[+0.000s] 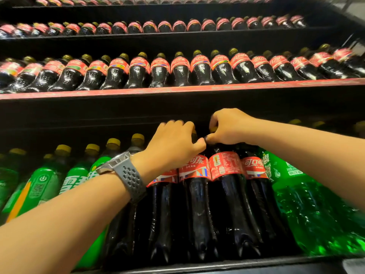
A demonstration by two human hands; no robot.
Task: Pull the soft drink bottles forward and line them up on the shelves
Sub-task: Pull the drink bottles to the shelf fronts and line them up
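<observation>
Several large cola bottles with red labels stand at the front of the lowest shelf in view. My left hand [173,141], with a grey watch on its wrist, is curled over the top of one cola bottle [195,196]. My right hand [229,127] grips the yellow-capped neck of the neighbouring cola bottle [227,194]. Both caps are mostly hidden under my fingers. The two hands touch at the thumbs.
Green lemon-lime bottles [41,182] stand to the left of the colas, and another green bottle [308,196] to the right. Rows of small cola bottles [177,70] fill the red-edged shelf [177,89] above, with more rows higher up. The dark shelf lip [217,264] runs along the bottom.
</observation>
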